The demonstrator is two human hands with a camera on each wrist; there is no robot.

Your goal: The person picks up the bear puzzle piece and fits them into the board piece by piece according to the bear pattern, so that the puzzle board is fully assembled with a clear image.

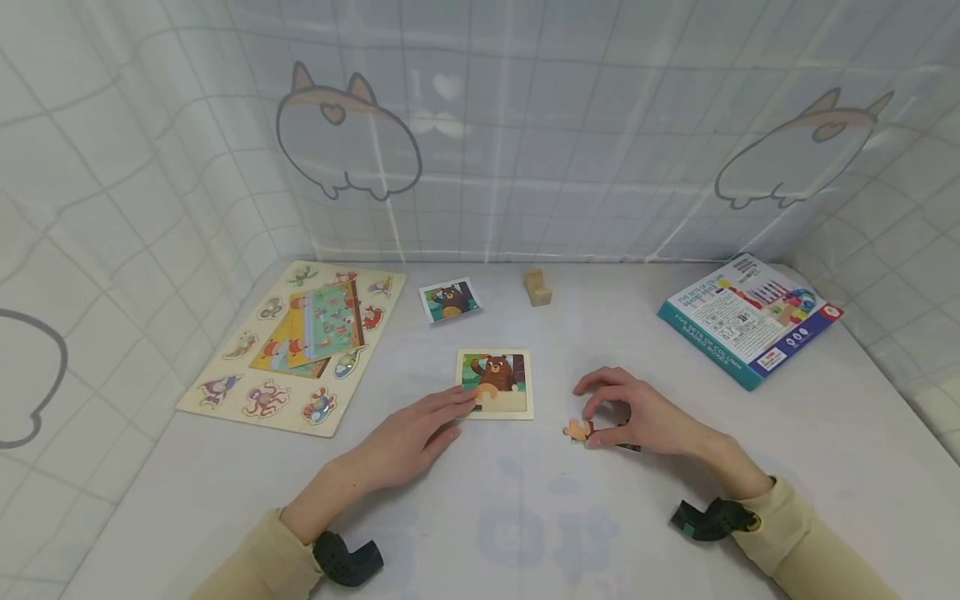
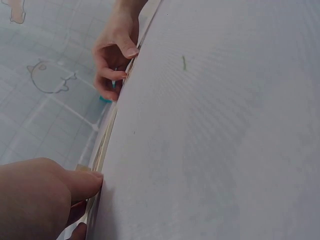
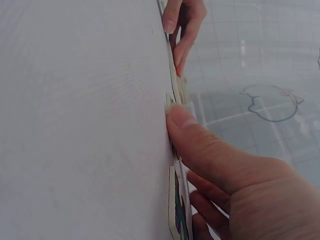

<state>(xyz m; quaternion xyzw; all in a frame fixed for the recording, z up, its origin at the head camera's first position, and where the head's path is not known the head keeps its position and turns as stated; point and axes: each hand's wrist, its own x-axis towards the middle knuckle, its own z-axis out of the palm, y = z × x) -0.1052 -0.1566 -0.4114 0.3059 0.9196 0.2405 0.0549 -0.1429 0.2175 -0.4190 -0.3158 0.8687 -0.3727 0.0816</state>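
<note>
In the head view a small wooden puzzle board (image 1: pixel 527 392) with a brown bear picture lies in the middle of the table, its lower part showing bare wood. My left hand (image 1: pixel 416 433) rests at the board's left edge with fingers fairly straight, fingertips on the frame and the picture. To the right of the board, my right hand (image 1: pixel 637 412) pinches an orange-tan puzzle piece (image 1: pixel 576 430) between thumb and fingers, low over the table. Another dark puzzle piece (image 1: pixel 630 447) lies partly hidden under that hand; its edge (image 3: pixel 173 205) also appears in the right wrist view.
Behind the board lie a bear picture card (image 1: pixel 450 300) and a small wooden block (image 1: pixel 537 287). A large animal puzzle board (image 1: pixel 225 379) with several colourful cards (image 1: pixel 330 321) on it lies at left. A toy box (image 1: pixel 750 317) sits at back right, before the curtain.
</note>
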